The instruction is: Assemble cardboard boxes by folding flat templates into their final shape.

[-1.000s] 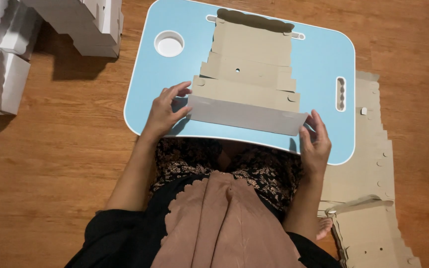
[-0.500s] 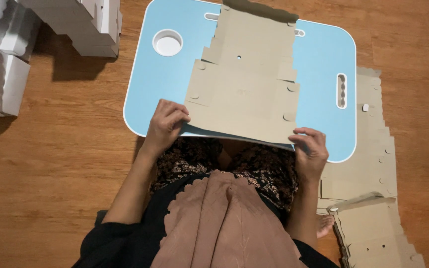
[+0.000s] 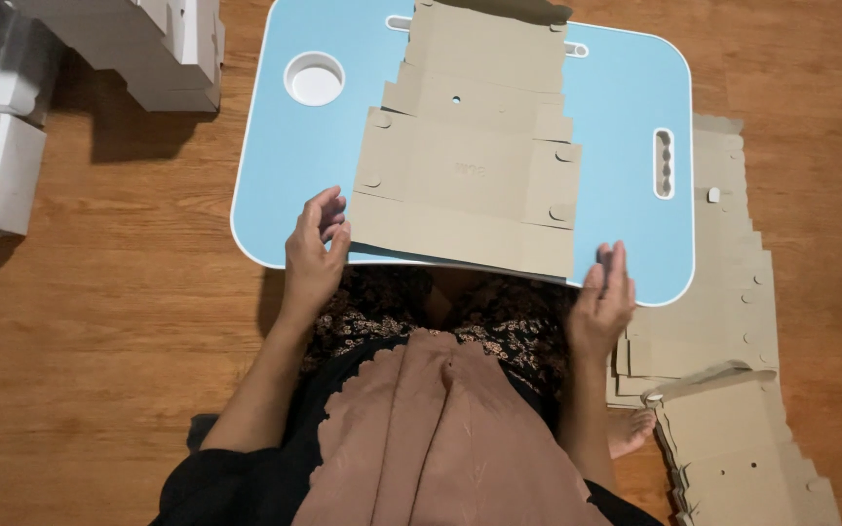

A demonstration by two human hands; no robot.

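Observation:
A flat brown cardboard box blank (image 3: 470, 166) lies spread on a light blue lap tray (image 3: 626, 78) in front of me. My left hand (image 3: 314, 255) rests at the blank's near left corner, fingers apart, just off its edge. At the near right corner my right hand (image 3: 604, 297) hovers with fingers loosely spread, holding nothing. The near flap of the blank lies flat on the tray.
Folded white boxes (image 3: 12, 127) stand at the far left on the wooden floor (image 3: 99, 341). A stack of flat brown blanks (image 3: 733, 321) lies to the right of the tray, more of them at the bottom right (image 3: 743, 458). The tray has a round cup hole (image 3: 314, 80).
The near flap, raised upright a second ago, has been pressed down flat. Both hands have let go of it and drawn back toward me.

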